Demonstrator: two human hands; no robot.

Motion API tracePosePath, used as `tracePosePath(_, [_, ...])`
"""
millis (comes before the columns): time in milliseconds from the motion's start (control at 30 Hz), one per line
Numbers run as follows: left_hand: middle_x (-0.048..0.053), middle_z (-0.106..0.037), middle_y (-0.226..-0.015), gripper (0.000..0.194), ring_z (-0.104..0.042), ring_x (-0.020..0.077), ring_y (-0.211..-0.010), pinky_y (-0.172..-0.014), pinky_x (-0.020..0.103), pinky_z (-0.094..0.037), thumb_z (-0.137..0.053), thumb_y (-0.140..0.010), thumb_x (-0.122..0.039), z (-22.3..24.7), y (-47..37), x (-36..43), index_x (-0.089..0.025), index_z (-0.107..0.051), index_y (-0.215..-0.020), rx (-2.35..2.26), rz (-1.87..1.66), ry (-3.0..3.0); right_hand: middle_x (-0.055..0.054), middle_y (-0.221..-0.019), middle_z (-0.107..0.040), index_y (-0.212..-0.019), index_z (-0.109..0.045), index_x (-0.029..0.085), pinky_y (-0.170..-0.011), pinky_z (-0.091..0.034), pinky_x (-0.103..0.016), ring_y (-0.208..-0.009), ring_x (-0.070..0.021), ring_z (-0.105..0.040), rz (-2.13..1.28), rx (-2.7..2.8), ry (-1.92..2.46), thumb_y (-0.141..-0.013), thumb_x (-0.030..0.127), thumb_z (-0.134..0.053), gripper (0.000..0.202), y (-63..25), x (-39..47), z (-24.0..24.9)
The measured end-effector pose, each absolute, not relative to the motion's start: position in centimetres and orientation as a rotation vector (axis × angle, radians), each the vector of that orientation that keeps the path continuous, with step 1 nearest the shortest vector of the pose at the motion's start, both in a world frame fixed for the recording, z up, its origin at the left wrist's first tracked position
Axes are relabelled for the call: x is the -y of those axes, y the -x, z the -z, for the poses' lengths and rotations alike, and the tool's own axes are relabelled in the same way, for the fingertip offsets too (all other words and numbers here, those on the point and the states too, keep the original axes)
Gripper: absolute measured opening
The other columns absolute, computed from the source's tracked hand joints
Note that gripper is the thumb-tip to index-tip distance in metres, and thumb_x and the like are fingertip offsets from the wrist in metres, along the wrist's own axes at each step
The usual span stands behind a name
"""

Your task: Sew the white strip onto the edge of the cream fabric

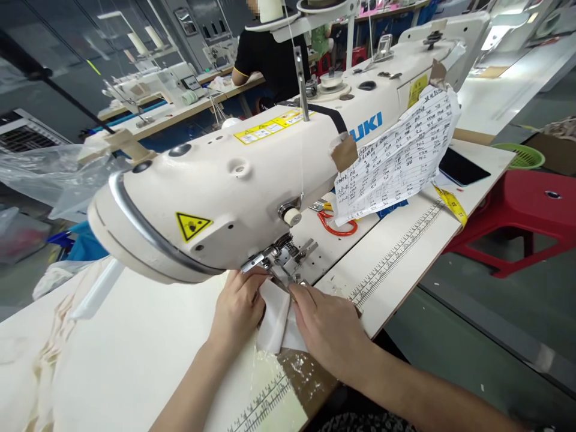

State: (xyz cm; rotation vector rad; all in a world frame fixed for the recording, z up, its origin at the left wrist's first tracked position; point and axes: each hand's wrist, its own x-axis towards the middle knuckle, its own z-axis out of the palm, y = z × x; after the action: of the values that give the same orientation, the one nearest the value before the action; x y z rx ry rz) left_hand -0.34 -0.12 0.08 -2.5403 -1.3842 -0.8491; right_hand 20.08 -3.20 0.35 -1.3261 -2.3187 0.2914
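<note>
A large white sewing machine (243, 186) stretches across the head view, its needle and presser foot area (285, 258) low at the centre. Beneath it lies a piece of white fabric (273, 318), folded along one edge. My left hand (238, 303) is at the fabric's left side, close to the needle, fingers bent and pressed together on the cloth. On the right side, my right hand (326, 324) holds the fabric with its fingertips near the presser foot. The machine head partly hides the left fingertips.
Orange-handled scissors (337, 227) lie behind the needle area. A handwritten sheet (396, 159) hangs on the machine. A yellow tape measure (452, 204), a phone (463, 167) and a red stool (517, 210) are at right. A person in black (272, 63) sits beyond.
</note>
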Motion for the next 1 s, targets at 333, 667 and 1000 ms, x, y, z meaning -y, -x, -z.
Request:
tracePosePath(333, [0.018, -0.059, -0.112, 0.029, -0.055, 0.0282, -0.102, -0.082, 0.042, -0.059, -0.04, -0.092, -0.004, -2.0, -1.6, 2.6, -0.005, -0.06, -0.113, 1.375, 0.461, 2.563, -0.002, -0.08, -0.07, -0.106, -0.052, 0.021, -0.051, -0.042, -0.028, -0.062, -0.0177, -0.067, -0.692, 2.29, 1.127, -0.092, 0.009, -0.035, 0.025, -25.9, 9.4, -0.9])
tracePosePath(667, [0.017, -0.06, -0.128, 0.04, -0.052, 0.0282, -0.123, -0.107, 0.045, -0.051, -0.036, -0.093, -0.006, -0.6, -2.6, 4.6, 0.0, -0.055, -0.128, 1.453, 0.514, 2.463, -0.007, -0.098, -0.072, -0.126, -0.045, 0.018, -0.058, -0.051, -0.03, -0.077, -0.021, -0.072, -0.517, 2.393, 1.083, -0.093, 0.005, -0.033, 0.037, -26.5, 9.1, -0.4])
tracePosePath(1000, [0.017, -0.06, -0.132, 0.042, -0.05, 0.0305, -0.127, -0.106, 0.048, -0.051, -0.036, -0.095, -0.013, 0.2, -2.2, 4.4, 0.001, -0.054, -0.13, 1.465, 0.51, 2.451, -0.009, -0.095, -0.074, -0.12, -0.054, 0.014, -0.06, -0.055, -0.032, -0.079, -0.0234, -0.074, -0.498, 2.429, 1.168, -0.091, 0.004, -0.036, 0.036, -25.8, 8.4, -1.4])
